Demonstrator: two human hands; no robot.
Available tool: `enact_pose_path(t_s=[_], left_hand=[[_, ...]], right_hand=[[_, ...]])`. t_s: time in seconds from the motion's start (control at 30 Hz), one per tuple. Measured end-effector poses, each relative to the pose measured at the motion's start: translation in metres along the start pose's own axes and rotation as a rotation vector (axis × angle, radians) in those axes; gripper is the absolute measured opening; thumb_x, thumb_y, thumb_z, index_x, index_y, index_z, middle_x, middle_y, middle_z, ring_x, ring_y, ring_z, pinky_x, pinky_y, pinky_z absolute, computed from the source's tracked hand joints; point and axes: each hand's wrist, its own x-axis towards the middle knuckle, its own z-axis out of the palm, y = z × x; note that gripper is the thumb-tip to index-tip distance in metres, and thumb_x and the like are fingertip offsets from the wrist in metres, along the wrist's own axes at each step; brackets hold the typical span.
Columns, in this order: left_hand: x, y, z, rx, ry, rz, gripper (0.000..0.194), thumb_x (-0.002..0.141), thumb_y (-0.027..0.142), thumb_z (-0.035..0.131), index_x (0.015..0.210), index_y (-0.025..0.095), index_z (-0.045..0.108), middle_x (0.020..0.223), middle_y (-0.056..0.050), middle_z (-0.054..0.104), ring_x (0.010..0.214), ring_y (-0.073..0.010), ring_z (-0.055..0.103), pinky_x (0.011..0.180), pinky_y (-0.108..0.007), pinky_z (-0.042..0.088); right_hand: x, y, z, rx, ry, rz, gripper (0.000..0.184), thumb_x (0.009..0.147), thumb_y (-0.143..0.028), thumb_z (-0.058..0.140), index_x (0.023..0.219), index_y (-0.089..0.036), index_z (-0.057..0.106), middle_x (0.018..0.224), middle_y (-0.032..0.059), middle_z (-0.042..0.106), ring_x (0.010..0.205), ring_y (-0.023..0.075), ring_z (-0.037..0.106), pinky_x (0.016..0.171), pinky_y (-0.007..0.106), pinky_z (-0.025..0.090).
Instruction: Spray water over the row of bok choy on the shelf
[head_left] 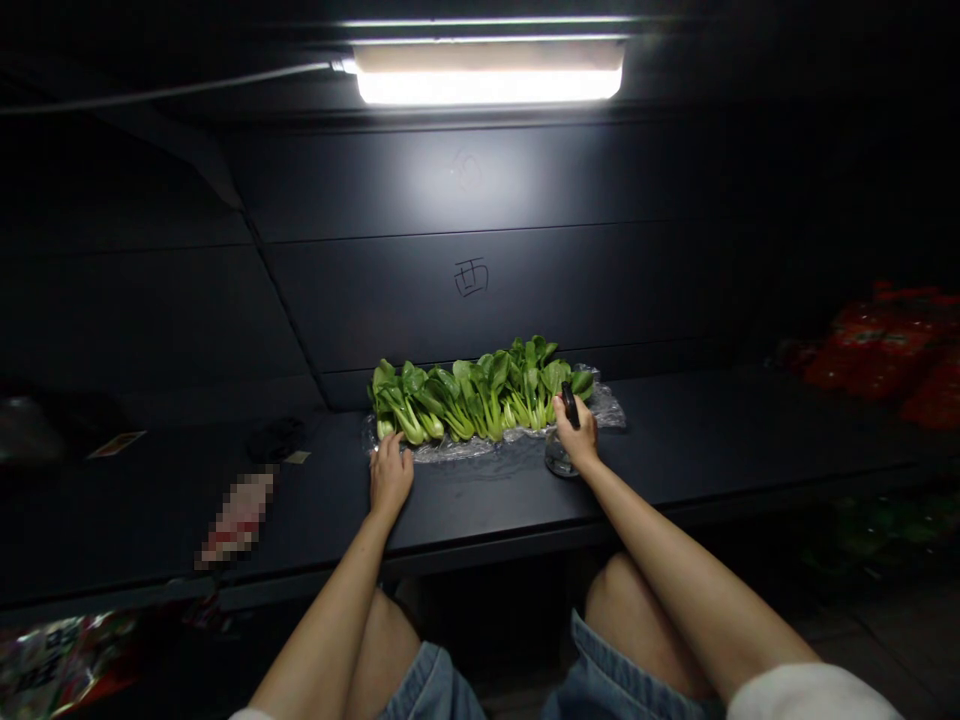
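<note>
A row of green bok choy (472, 395) lies on a clear plastic sheet (480, 447) on a dark shelf (675, 450). My left hand (390, 475) rests at the left end of the row, fingers stretched to the sheet's edge beside the leftmost plant. My right hand (576, 435) is closed round a small spray bottle (564, 440) with a black top and clear body, held at the right end of the row, close to the leaves.
A bright tube lamp (487, 70) hangs above the dark back wall, which bears a chalk mark (471, 276). Red packets (892, 350) lie at the far right. A card (114, 444) and a blurred packet (236, 520) sit on the shelf's left part.
</note>
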Motion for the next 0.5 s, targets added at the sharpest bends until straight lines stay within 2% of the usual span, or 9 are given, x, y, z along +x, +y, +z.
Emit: enact_pose_path(t_s=[0.33,0.5], left_hand=[[-0.0005,-0.0021,0.0022,-0.011,0.011,0.004,0.04,0.089,0.025,0.041,0.124,0.015,0.058,0.136,-0.018,0.057,0.132,-0.0301,0.049,0.114,-0.052,0.033],[0.0001,-0.0018,0.0019,0.02,-0.013,0.001,0.042,0.09,0.026,0.039,0.124,0.011,0.058,0.135,-0.021,0.057,0.131,-0.0322,0.05,0.113,-0.053,0.034]], right_hand=[[0.0047,0.0058,-0.0068,-0.017,-0.004,-0.002,0.046,0.085,-0.059,0.042,0.079,-0.02,0.065,0.075,0.0089,0.07,0.072,0.0237,0.063,0.068,0.032,0.045],[0.0061,0.009,-0.0058,0.052,-0.019,-0.007,0.045,0.083,-0.057,0.046,0.091,-0.019,0.067,0.085,0.0103,0.073,0.08,0.0253,0.066,0.075,0.034,0.048]])
